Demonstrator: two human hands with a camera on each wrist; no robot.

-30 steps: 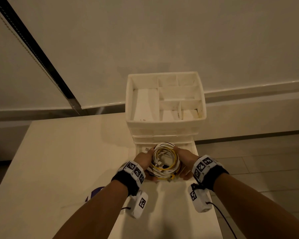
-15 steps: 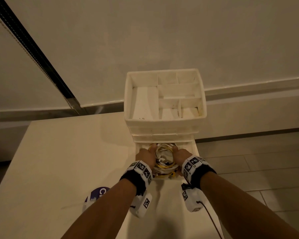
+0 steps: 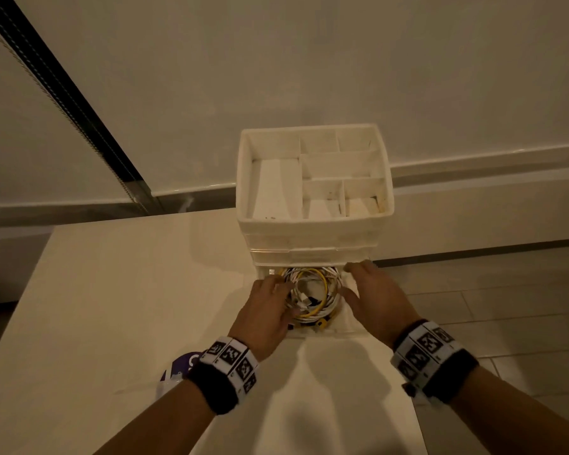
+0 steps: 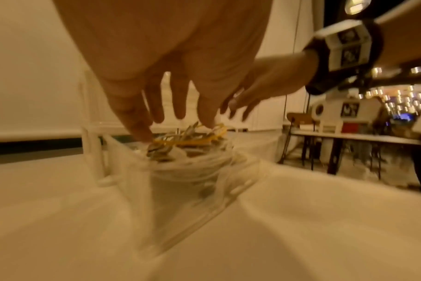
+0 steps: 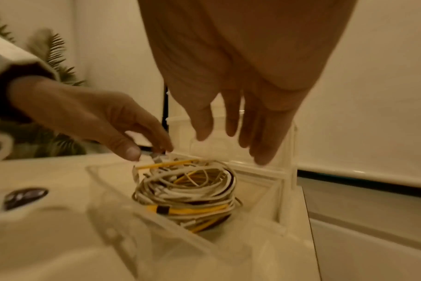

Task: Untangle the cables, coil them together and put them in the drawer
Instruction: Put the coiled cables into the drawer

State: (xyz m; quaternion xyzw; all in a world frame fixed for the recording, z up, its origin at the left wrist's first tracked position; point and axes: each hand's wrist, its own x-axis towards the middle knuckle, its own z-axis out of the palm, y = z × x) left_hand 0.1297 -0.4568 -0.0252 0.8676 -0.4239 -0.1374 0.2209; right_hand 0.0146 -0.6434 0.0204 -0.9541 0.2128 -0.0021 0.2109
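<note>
The coil of white and yellow cables [image 3: 309, 295] lies inside the pulled-out clear bottom drawer [image 3: 342, 332] of a white organizer [image 3: 312, 231]. My left hand [image 3: 281, 290] reaches over the drawer's left side. Its thumb and fingertips [image 5: 132, 151] touch a cable end on top of the coil [image 5: 185, 188], the fingers fairly straight in the left wrist view. My right hand [image 3: 352, 280] hovers over the drawer's right side with its fingers [image 5: 260, 150] straight and apart, clear of the coil [image 4: 192, 146] and holding nothing.
The organizer's open top tray [image 3: 276, 188] has several bare compartments. It stands at the back right of a white table [image 3: 112, 307], whose right edge drops to a tiled floor. A purple round object [image 3: 184, 366] lies beside my left wrist.
Both hands carried the coil forward and down into the drawer. The right hand has let go and spread open to the right; the left hand now only touches the coil's top.
</note>
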